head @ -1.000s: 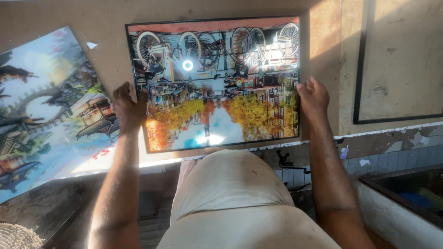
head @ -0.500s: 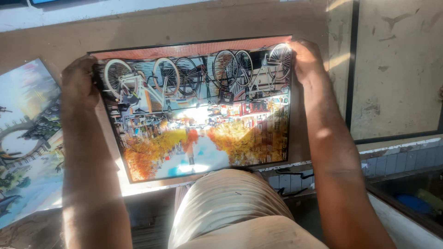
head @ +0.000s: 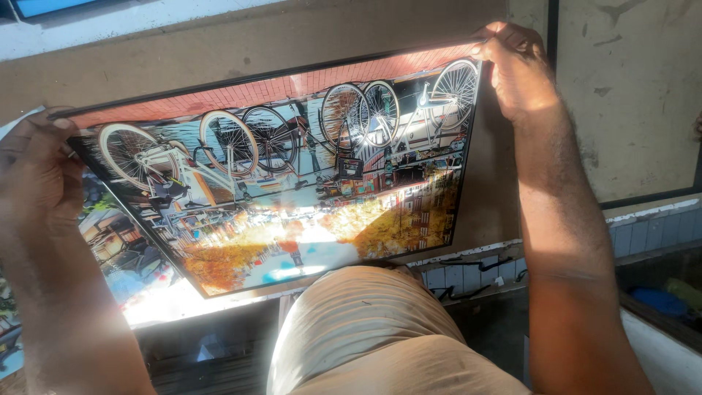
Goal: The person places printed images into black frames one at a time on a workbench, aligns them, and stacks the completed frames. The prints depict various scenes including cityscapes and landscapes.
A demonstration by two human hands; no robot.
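I hold a glossy rectangular print (head: 292,183) in a thin black frame, showing bicycles along a canal with orange trees. It is tilted, its lower edge resting near my bent knee (head: 365,322). My left hand (head: 36,164) grips its upper left corner. My right hand (head: 515,69) grips its upper right corner. Sunlight glares off the lower part of the picture.
A second colourful print (head: 110,249) lies behind the left side of the held one. A brown board wall (head: 256,44) stands behind. A dark-framed grey panel (head: 629,95) leans at the right above a tiled ledge (head: 651,227). A blue object (head: 654,300) lies low right.
My hands have shifted from the print's side edges up to its top corners, and the print now sits closer to me and more tilted, covering part of the second print.
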